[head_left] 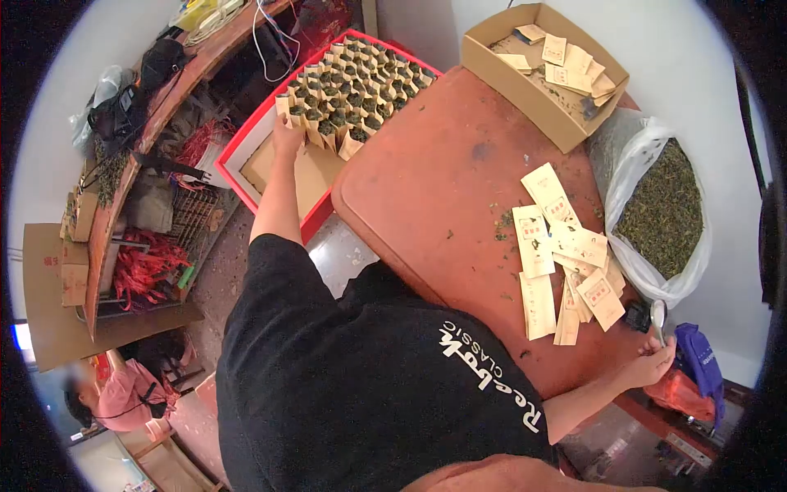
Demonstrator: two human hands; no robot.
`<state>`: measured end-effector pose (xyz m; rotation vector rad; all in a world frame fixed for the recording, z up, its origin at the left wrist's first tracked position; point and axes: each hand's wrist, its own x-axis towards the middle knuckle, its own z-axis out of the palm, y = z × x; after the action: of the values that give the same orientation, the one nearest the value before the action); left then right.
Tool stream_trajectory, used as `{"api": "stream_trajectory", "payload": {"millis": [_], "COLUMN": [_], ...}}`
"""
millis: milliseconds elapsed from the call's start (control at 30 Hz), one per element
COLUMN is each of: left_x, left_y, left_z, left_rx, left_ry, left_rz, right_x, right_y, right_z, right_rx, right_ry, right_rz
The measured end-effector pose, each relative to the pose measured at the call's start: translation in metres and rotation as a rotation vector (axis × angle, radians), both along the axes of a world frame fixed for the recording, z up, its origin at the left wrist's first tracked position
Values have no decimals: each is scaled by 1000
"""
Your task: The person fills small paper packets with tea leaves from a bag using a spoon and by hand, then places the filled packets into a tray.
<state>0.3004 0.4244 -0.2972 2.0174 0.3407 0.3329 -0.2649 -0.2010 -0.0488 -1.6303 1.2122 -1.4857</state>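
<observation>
Packets (536,244) bear red print; the shirt (361,377) reads "Reebok CLASSIC".

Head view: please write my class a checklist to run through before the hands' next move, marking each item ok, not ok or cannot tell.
1. Right hand has the spoon: ok.
2. Bag open, leaves showing: ok.
3. Red box has room: ok, bare floor shows beside the upright packets.
4. Left hand firmly gripping one of these: cannot tell; it is at the edge of the rows.
5. Table free of crumbs: not ok.
6. Loose packets empty: cannot tell; they lie overlapping.
</observation>
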Motion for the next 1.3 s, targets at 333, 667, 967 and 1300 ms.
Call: {"api": "stream_trajectory", "payload": {"millis": [333, 667, 967, 1300], "left_x": [-116, -285, -346, -367], "left_y": [-122, -331, -369, -376], "left_z": [164, 362, 408, 403], "left_rx": [-357, -884, -930, -796], "left_ry": [-643, -631, -505, -801], "left_rz": [-188, -2167, -2631, -2140], "right_x": [4, 8, 13, 21], "right_y": [2, 5, 10, 23], "right_z": [-1, -2, 0, 3], "right_rx": [-10, -6, -27, -43], "right_ry": [40, -200, -171, -54], "right_rz": [-42, 119, 171, 147]}}
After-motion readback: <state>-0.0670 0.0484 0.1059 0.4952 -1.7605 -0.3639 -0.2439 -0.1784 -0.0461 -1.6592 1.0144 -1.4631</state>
